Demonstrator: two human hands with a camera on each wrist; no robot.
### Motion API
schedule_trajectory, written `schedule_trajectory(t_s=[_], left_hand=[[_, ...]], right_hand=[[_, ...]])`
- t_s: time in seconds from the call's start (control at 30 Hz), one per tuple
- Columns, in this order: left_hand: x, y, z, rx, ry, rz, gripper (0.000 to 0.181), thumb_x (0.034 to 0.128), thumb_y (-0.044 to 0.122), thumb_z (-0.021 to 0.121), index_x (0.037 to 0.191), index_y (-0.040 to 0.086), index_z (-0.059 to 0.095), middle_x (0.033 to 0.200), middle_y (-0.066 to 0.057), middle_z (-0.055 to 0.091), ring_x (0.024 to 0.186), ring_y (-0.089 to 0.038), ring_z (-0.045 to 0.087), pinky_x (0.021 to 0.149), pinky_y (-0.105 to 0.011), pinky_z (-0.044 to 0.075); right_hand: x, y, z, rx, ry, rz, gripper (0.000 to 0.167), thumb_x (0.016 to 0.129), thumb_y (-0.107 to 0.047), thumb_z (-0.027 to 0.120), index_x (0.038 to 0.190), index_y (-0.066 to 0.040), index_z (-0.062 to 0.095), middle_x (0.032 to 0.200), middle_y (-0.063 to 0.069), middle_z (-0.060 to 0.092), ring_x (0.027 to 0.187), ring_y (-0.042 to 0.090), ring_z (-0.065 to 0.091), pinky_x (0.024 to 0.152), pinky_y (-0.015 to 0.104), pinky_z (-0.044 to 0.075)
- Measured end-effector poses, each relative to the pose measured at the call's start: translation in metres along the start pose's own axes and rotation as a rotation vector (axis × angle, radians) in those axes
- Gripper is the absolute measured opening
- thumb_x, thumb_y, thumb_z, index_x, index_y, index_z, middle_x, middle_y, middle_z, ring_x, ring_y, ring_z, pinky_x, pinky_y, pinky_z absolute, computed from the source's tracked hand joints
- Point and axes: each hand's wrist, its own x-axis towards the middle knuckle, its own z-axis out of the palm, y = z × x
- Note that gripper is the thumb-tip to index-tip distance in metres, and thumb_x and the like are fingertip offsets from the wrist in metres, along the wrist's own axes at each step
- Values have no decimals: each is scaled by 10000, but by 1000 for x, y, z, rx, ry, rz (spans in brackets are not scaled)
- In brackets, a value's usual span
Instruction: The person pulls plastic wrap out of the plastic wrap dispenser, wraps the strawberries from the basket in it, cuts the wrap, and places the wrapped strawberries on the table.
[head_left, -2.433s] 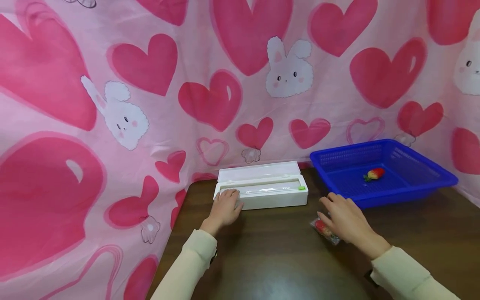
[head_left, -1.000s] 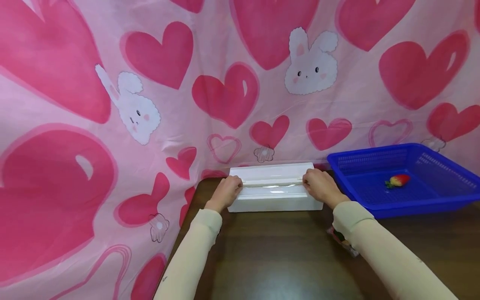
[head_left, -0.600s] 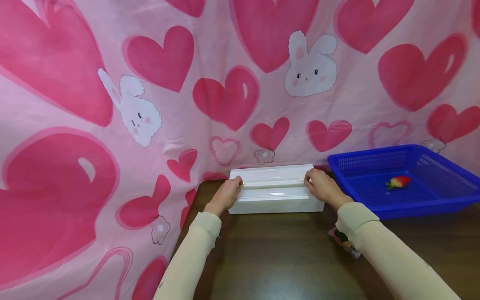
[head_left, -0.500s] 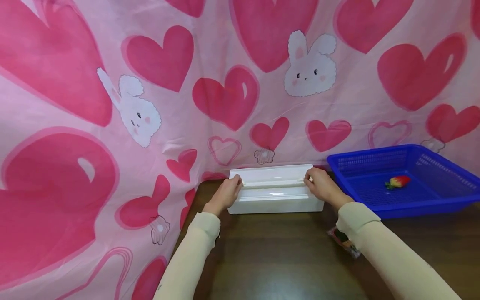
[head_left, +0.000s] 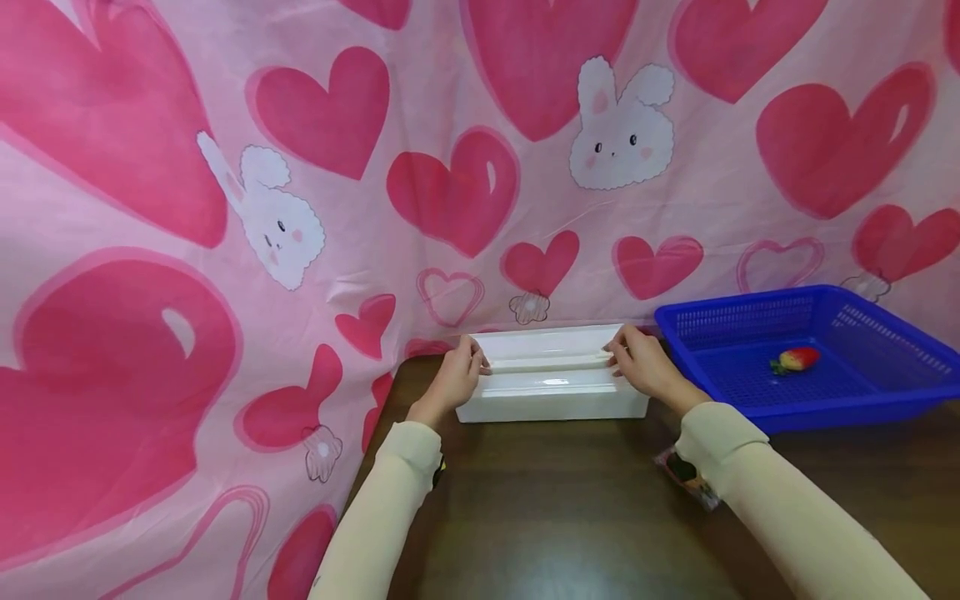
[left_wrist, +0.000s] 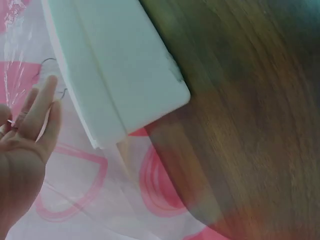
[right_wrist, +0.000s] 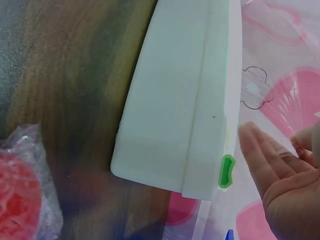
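Observation:
A long white box (head_left: 553, 407) stands at the back of the table with its lid (head_left: 542, 343) raised. My left hand (head_left: 454, 375) is at its left end and my right hand (head_left: 642, 363) at its right end. In the left wrist view my left hand (left_wrist: 25, 150) pinches clear film (left_wrist: 16, 60) between thumb and index finger, the other fingers extended. The right wrist view has my right hand (right_wrist: 285, 175) pinching the film (right_wrist: 295, 100) likewise, near the green slider (right_wrist: 226, 171) on the box. The film stretches beyond the box's edge.
A blue basket (head_left: 847, 412) holding a strawberry (head_left: 799, 359) stands at the right. Nearer, a strawberry in clear wrapping (head_left: 688, 478) lies partly behind my right sleeve (head_left: 780, 492). The dark table (head_left: 525, 508) meets a heart-patterned cloth (head_left: 330, 225) behind and at left.
My right hand has moved from beside the wrapped strawberry to the box's right end. Both hands now pinch film there. Over the last half second their lower fingers have spread out a little.

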Motion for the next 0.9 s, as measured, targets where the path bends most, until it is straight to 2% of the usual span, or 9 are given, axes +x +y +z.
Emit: schedule_trajectory(t_s=[0.07,0.17,0.27,0.43,0.53,0.6,0.73,0.9], left_hand=[[-1,2,0,-19,-6,-25,74,1092,34,390,1049,8,445,990,-167,662,974,-297,746,868,-449,551],[-4,2,0,-8,6,-20,69,1091,36,383,1046,23,433,993,-161,670,1007,-302,721,897,-437,535],[-7,4,-3,9,34,17,63,1082,25,391,1033,30,429,993,-159,697,1026,-322,693,869,-417,512],[-15,12,-11,25,86,90,61,1082,36,402,1024,40,419,1021,-140,731,1001,-320,673,733,-339,434],[-24,21,-18,32,109,141,50,1076,43,428,1027,41,423,1043,-137,731,961,-311,655,716,-324,411],[-30,29,-24,35,127,187,48,1071,42,449,1028,41,427,1046,-143,729,951,-309,647,729,-330,421],[-44,46,-37,32,160,260,77,1056,23,488,1016,36,423,1048,-168,716,981,-310,672,724,-344,444],[-63,71,-55,55,198,312,90,1045,26,518,1017,29,432,1052,-172,717,1022,-289,706,734,-349,488]], right_hand=[[-2,-1,0,-13,17,-16,103,1054,10,445,988,51,513,1107,302,702,919,392,737,769,469,595],[-4,-2,1,-61,34,-41,115,1060,-2,429,970,19,497,1117,271,718,1026,416,711,846,508,551],[-8,-6,-2,-86,43,-68,137,1072,-28,417,955,-2,484,1121,244,729,1061,424,693,804,466,497],[-18,-18,-12,-97,78,-126,154,1085,-69,421,945,-36,475,1141,224,730,1052,412,695,680,361,430],[-27,-26,-21,-116,95,-177,144,1088,-81,432,950,-63,468,1145,198,736,994,374,701,652,338,406],[-33,-32,-28,-136,106,-215,129,1088,-84,445,962,-77,473,1143,174,742,995,350,696,680,345,415],[-44,-50,-43,-177,129,-277,93,1086,-97,463,1004,-89,506,1149,131,744,1068,336,688,741,364,458],[-58,-76,-60,-201,151,-327,53,1073,-87,488,1052,-85,537,1170,87,739,1076,295,683,801,285,453]])
